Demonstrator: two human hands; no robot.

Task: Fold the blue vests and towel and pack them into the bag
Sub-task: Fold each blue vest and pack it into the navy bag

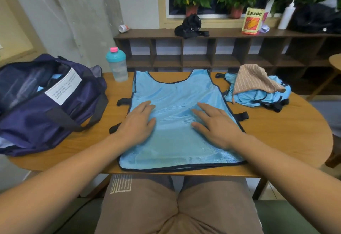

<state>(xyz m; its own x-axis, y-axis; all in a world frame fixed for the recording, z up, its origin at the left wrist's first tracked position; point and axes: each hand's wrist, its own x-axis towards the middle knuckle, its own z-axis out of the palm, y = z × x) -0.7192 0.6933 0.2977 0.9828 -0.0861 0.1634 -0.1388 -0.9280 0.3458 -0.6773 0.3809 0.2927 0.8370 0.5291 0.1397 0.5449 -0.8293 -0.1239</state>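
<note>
Both hands lie flat, fingers straight, on a blue vest [177, 123] spread on the table: the left hand [137, 123] near its left edge, the right hand [216, 126] near its right. Left of the left hand the bag [46, 108] gapes open; beyond the right hand a towel [256, 81] tops another crumpled vest [258, 97]. Smoothing outward and tucking the side straps in before folding should give a neat, flat packet.

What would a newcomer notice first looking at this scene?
The light blue mesh vest with dark trim stands out first, spread flat on the wooden table under the left hand and right hand, both pressing palm-down. The open navy fabric duffel bag sits at left; a tan striped towel lies on a crumpled blue vest at far right.
</note>
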